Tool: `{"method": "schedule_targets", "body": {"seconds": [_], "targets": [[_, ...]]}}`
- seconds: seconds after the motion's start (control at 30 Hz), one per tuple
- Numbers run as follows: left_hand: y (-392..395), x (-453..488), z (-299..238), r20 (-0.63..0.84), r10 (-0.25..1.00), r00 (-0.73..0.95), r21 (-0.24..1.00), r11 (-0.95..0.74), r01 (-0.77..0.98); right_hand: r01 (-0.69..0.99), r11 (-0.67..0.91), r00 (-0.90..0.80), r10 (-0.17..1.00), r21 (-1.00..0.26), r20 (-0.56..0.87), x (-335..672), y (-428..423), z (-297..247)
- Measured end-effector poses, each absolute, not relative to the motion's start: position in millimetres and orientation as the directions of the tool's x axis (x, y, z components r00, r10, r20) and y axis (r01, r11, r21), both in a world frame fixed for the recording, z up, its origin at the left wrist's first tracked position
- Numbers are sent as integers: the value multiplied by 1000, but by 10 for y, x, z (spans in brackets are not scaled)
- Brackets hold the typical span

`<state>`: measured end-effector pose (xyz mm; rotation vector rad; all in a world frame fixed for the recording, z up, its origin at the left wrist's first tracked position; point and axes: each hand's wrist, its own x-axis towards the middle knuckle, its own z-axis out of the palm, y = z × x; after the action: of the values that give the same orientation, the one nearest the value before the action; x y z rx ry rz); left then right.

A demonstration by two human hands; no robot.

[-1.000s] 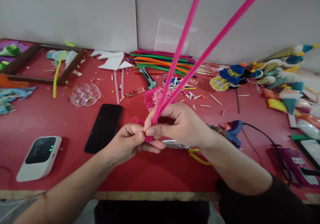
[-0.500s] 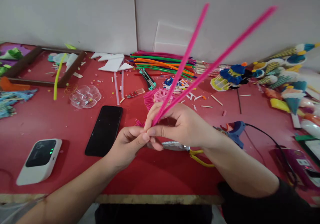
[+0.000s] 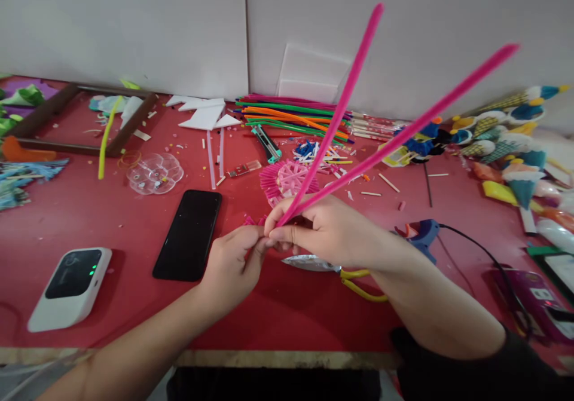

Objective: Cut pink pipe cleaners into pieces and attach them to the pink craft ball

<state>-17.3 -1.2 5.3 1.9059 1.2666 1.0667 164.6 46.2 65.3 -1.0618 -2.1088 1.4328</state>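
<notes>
A bright pink pipe cleaner point(image 3: 344, 108) rises in a V from my right hand point(image 3: 329, 230), whose thumb and fingers pinch its lower end. Whether it is one folded length or two is hidden by the fingers. My left hand point(image 3: 233, 263) is closed, its fingertips meeting the right ones at the base of the V. Just behind the hands lies a pink, fringed round piece point(image 3: 291, 180) with a lattice centre. Below my right hand, scissors point(image 3: 314, 262) with yellow handles rest on the red table point(image 3: 287, 317).
A phone point(image 3: 187, 235) and a white device point(image 3: 69, 290) lie at left. Coloured pipe cleaners point(image 3: 291, 117) are heaped at the back, near a cutter point(image 3: 266, 144). A corded blue glue gun point(image 3: 424, 236) is at right, with small figures point(image 3: 524, 180) beyond. A brown frame point(image 3: 67, 144) lies back left.
The right-hand strand of the pink pipe cleaner has tipped lower, widening the V. My left hand has turned, its thumb now tucked toward the right fingertips. The view has shifted slightly.
</notes>
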Motion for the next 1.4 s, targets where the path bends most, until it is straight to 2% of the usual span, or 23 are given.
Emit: {"method": "schedule_targets", "body": {"seconds": [0.13,0.23,0.33,0.43,0.5,0.57,0.6,0.7,0.73,0.77,0.87,1.07,1.23,1.3,1.4], "targets": [[-9,-160,19,324,916,237,736,-402,545,334,242,-629,777,-911,-24,1638,455,643],[0,-158,9,367,890,272,713,-457,532,328,261,-597,802,-908,15,1614,428,631],[9,-171,29,368,886,283,730,-463,502,303,271,-580,813,-914,49,1574,419,594],[19,-185,63,325,913,245,777,-406,481,275,211,-525,850,-938,37,1554,420,572],[23,-186,74,303,930,207,815,-365,451,340,205,-453,891,-918,31,1584,396,591],[26,-183,69,276,945,177,856,-325,401,521,256,-404,914,-814,29,1668,329,631],[28,-182,61,257,952,166,878,-302,372,632,296,-401,916,-716,25,1731,279,648],[31,-177,24,189,971,143,924,-225,308,872,403,-445,890,-278,-104,1985,75,643],[33,-173,10,167,977,134,937,-199,287,901,407,-428,890,-150,-159,2084,-1,612],[37,-167,-4,146,982,123,950,-174,260,913,401,-407,888,-72,-211,2183,-78,565],[61,-137,-49,101,991,85,985,-112,130,915,401,-380,891,37,-249,2444,-282,346],[130,-92,-126,31,998,54,999,-33,31,878,474,-454,867,62,-205,2678,-405,-17],[110,-93,-106,-19,997,80,999,21,-25,852,522,-518,829,-38,-213,2830,-333,35],[90,-85,-97,-37,996,79,997,42,-59,881,456,-474,853,-129,-219,2861,-358,81],[60,-58,-81,-105,989,100,977,121,-176,912,251,-354,880,-323,-315,2823,-434,172]]}}
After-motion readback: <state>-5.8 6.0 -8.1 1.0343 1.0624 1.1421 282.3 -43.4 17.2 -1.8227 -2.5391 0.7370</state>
